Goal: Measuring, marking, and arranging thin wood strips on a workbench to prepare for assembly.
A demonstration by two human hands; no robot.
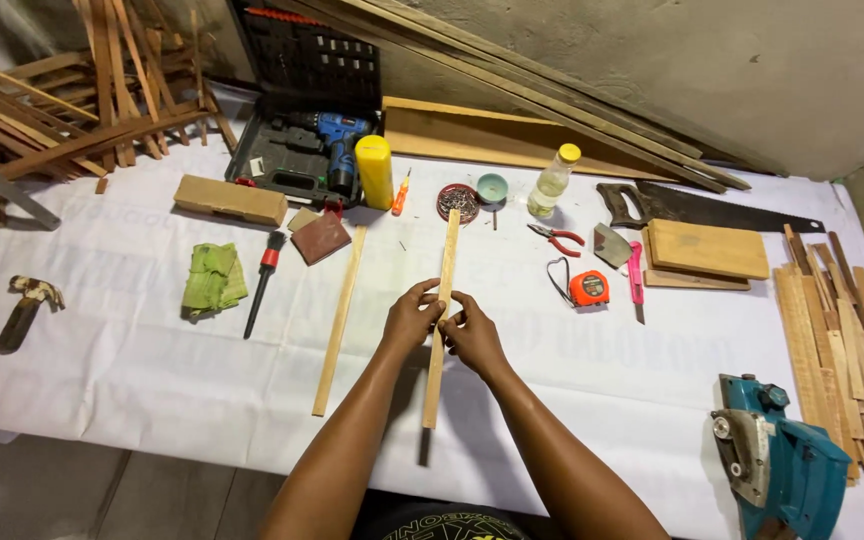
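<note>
Both hands (442,322) around thin wooden slat (443,262)

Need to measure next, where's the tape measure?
Head view, right of the hands: the tape measure lies on the white sheet between the pliers and the pink knife.

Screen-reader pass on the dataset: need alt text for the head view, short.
Seen from above, a person's left hand and right hand pinch the middle of a thin wooden strip over a white-covered workbench. A second strip lies to the left, with a tape measure, pliers, handsaw and cordless drill case around.
</note>
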